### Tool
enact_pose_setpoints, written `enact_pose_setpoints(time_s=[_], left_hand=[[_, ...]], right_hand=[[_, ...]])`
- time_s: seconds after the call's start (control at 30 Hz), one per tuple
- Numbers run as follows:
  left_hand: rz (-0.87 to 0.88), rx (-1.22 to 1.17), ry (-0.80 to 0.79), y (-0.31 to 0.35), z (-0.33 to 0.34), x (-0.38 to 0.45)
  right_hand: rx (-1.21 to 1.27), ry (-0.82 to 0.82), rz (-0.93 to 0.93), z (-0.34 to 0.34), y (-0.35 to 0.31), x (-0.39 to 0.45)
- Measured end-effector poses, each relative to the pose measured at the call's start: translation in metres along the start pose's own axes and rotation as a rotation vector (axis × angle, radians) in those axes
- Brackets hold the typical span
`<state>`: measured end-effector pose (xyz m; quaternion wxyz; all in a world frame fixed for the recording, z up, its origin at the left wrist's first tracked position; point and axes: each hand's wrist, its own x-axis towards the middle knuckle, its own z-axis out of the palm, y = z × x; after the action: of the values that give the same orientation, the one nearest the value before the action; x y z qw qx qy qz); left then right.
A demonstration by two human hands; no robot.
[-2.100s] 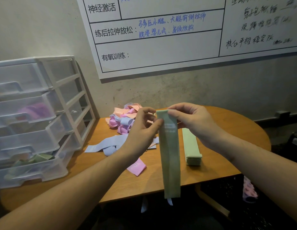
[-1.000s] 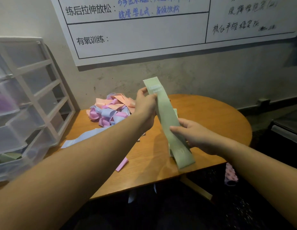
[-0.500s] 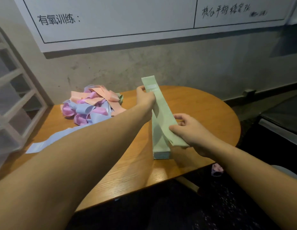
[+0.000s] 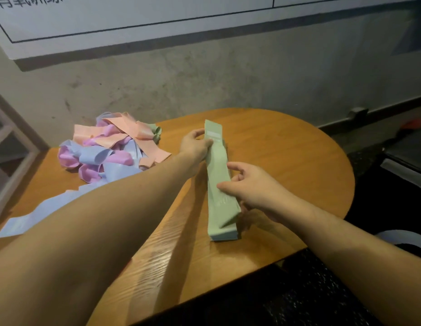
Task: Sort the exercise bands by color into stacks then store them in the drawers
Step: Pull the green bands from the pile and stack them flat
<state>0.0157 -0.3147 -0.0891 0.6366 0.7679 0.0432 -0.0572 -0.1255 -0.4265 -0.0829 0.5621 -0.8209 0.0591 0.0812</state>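
A flat green exercise band (image 4: 217, 175) lies lengthwise just over the green stack (image 4: 224, 232) on the round wooden table (image 4: 299, 165). My left hand (image 4: 195, 144) pinches the band's far end. My right hand (image 4: 249, 184) holds its near part between thumb and fingers, right above the stack. A tangled heap of pink, purple, blue and peach bands (image 4: 110, 147) sits at the table's back left, with one green band (image 4: 156, 131) at its far edge. A long blue band (image 4: 40, 212) trails from the heap toward the left front edge.
The white frame of the drawer unit (image 4: 9, 147) shows at the far left edge. A whiteboard (image 4: 134, 15) hangs on the concrete wall behind. Dark floor lies below the table's front and right edges.
Both hands have lowered the green band from a raised, slanted hold until it lies nearly flat on the green stack. The view has tilted down and right, so the drawers slid out of sight.
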Motion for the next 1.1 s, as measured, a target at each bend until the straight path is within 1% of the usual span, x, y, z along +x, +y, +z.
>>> enact_pose_setpoints(time_s=[0.07,0.23,0.3,0.4,0.5,0.57,0.67,0.73,0.83,0.93,1.03,1.1], left_hand=[[0.018,0.051,-0.014,-0.007,0.002,0.006],[0.062,0.208,-0.044,-0.018,0.000,0.013],[0.072,0.221,-0.040,-0.021,-0.001,0.014],[0.036,0.252,-0.033,-0.024,0.000,0.009],[0.051,0.264,-0.010,-0.029,0.001,-0.004],[0.079,0.220,0.018,-0.033,0.000,-0.017],[0.056,0.065,0.000,-0.044,-0.005,-0.045],[-0.023,-0.046,-0.020,-0.050,-0.010,-0.064],[-0.118,-0.260,-0.009,-0.054,-0.016,-0.088],[-0.151,-0.388,-0.019,-0.056,-0.017,-0.106],[-0.139,-0.389,0.003,-0.055,-0.012,-0.117],[-0.114,-0.380,0.032,-0.051,-0.007,-0.120]], right_hand=[[-0.043,-0.013,0.014,-0.002,0.006,0.003],[-0.286,-0.035,0.032,-0.004,0.019,0.011],[-0.321,-0.041,0.026,-0.004,0.023,0.013],[-0.355,-0.054,0.008,-0.004,0.029,0.015],[-0.388,-0.029,-0.021,-0.003,0.032,0.013],[-0.326,0.011,-0.038,-0.002,0.036,0.012],[-0.121,0.099,-0.043,0.001,0.041,0.009],[0.084,0.160,-0.031,0.006,0.042,0.006],[0.325,0.188,0.008,0.017,0.040,0.002],[0.404,0.186,0.028,0.027,0.039,-0.002],[0.473,0.148,-0.002,0.039,0.032,-0.012],[0.466,0.149,-0.026,0.046,0.029,-0.014]])
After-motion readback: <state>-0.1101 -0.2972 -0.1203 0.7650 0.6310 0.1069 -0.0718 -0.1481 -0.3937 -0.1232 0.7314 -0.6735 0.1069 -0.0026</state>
